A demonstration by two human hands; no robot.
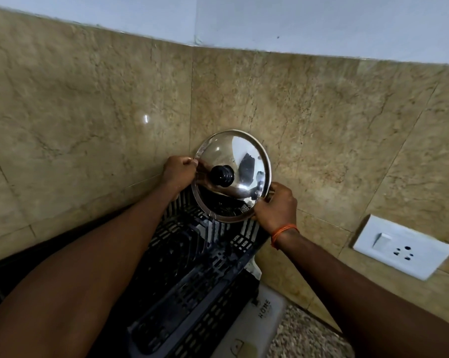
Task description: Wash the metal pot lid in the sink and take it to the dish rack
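Note:
The shiny metal pot lid point(241, 161) with a black knob stands nearly upright at the far end of the black slotted dish rack point(192, 270), close to the tiled wall. My left hand point(179, 173) grips its left rim. My right hand point(276, 205) grips its lower right rim, an orange thread on that wrist. Whether the lid's lower edge rests on the rack is unclear.
Beige marble tiles point(89, 112) rise right behind the lid. A white switch and socket plate point(403, 246) is on the wall at the right. The rack sits on a white tray point(259, 324) over a speckled counter point(306, 337).

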